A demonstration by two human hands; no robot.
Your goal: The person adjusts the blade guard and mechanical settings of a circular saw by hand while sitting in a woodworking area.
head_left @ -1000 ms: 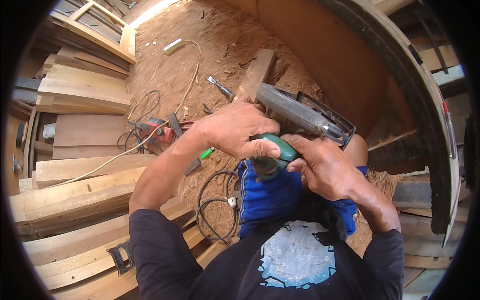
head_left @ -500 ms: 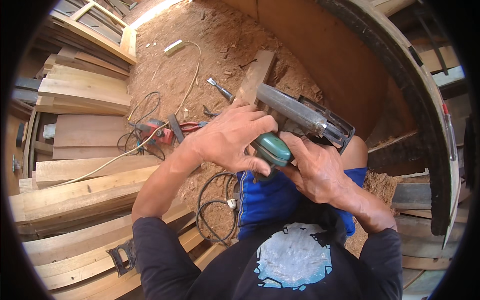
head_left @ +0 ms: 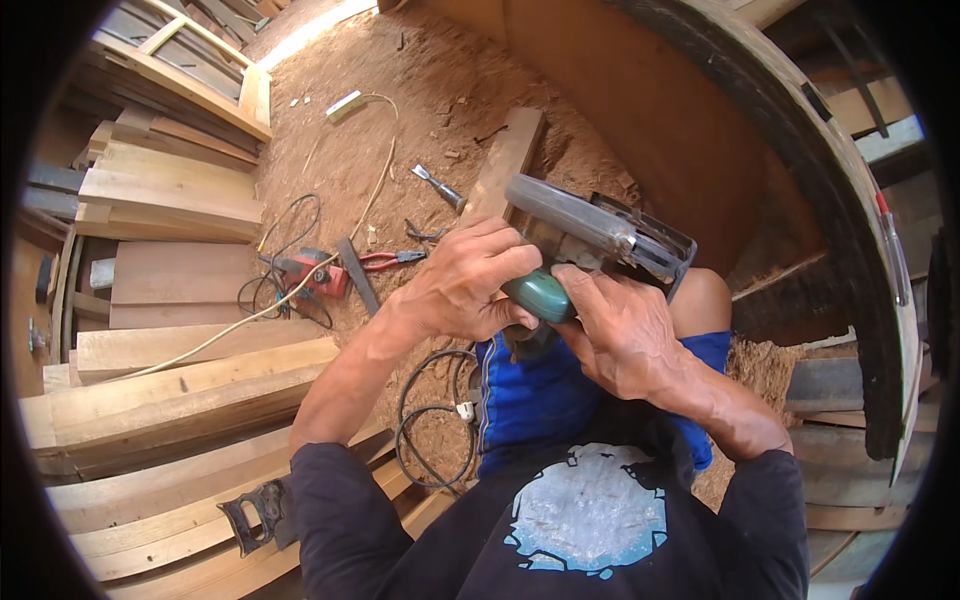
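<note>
Over my lap, both hands hold a circular saw with a green motor housing [head_left: 541, 295], a worn grey guard and a black base plate. My left hand [head_left: 470, 270] is closed around the housing's left side, thumb near its lower end. On its right side my right hand [head_left: 625, 335] is closed, with its thumb and fingers pressed to the housing near the guard. The palms hide part of the saw's body. Beyond the saw a wooden board [head_left: 512, 150] lies on the ground, with a chisel [head_left: 438, 187] beside its left edge.
On the left floor lie red-handled pliers [head_left: 390, 261], a dark flat bar [head_left: 357, 275] and a red power tool [head_left: 318, 272]. A black cord [head_left: 402, 410] coils by my leg. Stacked planks [head_left: 200, 350] fill the left, with a handsaw [head_left: 258, 515] on them. A large curved panel [head_left: 700, 130] stands at right.
Both hands and the circular saw have shifted slightly, and the saw is turned a little. My left forearm has moved a little to the right. Both hands keep their hold.
</note>
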